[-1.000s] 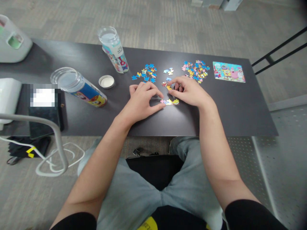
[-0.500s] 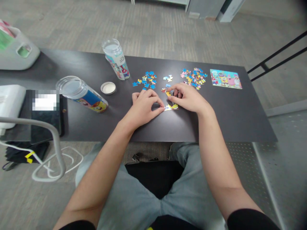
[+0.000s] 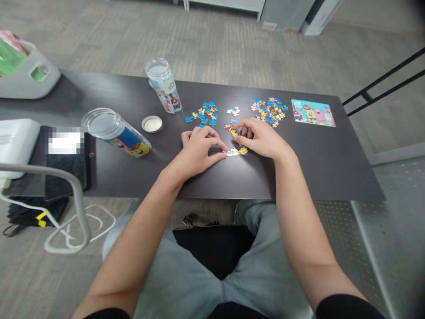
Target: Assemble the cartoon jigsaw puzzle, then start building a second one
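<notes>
A short strip of joined jigsaw pieces [image 3: 237,151], white and yellow, lies flat on the dark table. The thumb and forefinger of my left hand [image 3: 198,148] pinch its left end. Just above the strip, my right hand [image 3: 260,136] has its thumb and forefinger closed on a yellow jigsaw piece [image 3: 234,132]. Its other fingers are curled in. A few red and blue pieces lie by the right fingertips, partly covered. Beyond my hands are a pile of mostly blue pieces [image 3: 205,113], a few pale pieces [image 3: 233,111] and a mixed-colour pile [image 3: 270,110].
A picture card [image 3: 313,112] lies at the right of the table [image 3: 318,168]. Two clear-topped cartoon canisters [image 3: 122,137] and a round lid [image 3: 152,124] are on the left. Farther left are a black tablet-like device [image 3: 66,170], a white box and a grey-white bin [image 3: 46,77].
The view has shifted slightly, so the table things appear a little lower. Both hands keep nearly the same place and hold.
</notes>
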{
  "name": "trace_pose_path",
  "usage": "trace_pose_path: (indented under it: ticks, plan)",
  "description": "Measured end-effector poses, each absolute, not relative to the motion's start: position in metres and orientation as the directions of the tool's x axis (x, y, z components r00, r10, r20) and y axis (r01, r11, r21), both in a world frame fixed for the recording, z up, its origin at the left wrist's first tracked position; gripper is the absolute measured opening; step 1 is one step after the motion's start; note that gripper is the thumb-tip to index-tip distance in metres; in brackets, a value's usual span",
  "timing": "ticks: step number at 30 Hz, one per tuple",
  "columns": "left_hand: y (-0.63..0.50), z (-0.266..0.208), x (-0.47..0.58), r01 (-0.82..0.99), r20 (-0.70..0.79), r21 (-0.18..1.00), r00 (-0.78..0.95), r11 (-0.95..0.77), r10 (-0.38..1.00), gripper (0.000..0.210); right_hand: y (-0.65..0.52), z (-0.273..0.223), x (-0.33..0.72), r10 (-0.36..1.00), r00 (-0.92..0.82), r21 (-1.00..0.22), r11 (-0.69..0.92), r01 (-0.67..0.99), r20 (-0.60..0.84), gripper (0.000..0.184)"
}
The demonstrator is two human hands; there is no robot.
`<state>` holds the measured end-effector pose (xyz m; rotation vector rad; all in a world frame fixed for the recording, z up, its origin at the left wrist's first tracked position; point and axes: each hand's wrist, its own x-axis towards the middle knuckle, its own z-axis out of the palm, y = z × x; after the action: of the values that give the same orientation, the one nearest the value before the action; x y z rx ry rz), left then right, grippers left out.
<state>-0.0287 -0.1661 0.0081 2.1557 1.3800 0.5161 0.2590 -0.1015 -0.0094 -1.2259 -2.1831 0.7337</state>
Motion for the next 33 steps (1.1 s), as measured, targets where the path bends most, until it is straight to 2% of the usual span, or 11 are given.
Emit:
trace_pose_path:
  ticks: [10,18,21,24,30,33]
  plan:
    - [-0.171,0.014,-0.034,0.694,0.059,0.623,0.418,-0.361,0.906,0.018,-0.102,-0.008,0.259,0.869,-0.461,-0.676,0.45,0.583,0.181,0.028]
    - [-0.169,0.014,-0.047,0.786,0.196,0.538,0.236,-0.306,0.952,0.024,-0.101,-0.007,0.256,0.91,-0.395,-0.733,0.355,0.58,0.128,0.03]
    - [-0.168,0.014,-0.05,0.81,0.204,0.519,0.193,-0.273,0.96,0.037,-0.1,-0.009,0.256,0.93,-0.348,-0.742,0.318,0.59,0.121,0.037]
    - [-0.165,0.012,-0.056,0.834,0.151,0.493,0.2,-0.249,0.968,0.058,-0.097,-0.011,0.256,0.931,-0.337,-0.733,0.328,0.595,0.143,0.04]
    - [-0.154,0.007,-0.066,0.872,0.062,0.424,0.241,-0.244,0.969,0.086,-0.097,-0.013,0.254,0.93,-0.331,-0.692,0.346,0.633,0.161,0.037]
    - [-0.145,0.005,-0.067,0.873,0.03,0.425,0.248,-0.237,0.968,0.096,-0.098,-0.013,0.253,0.931,-0.33,-0.69,0.343,0.637,0.158,0.036]
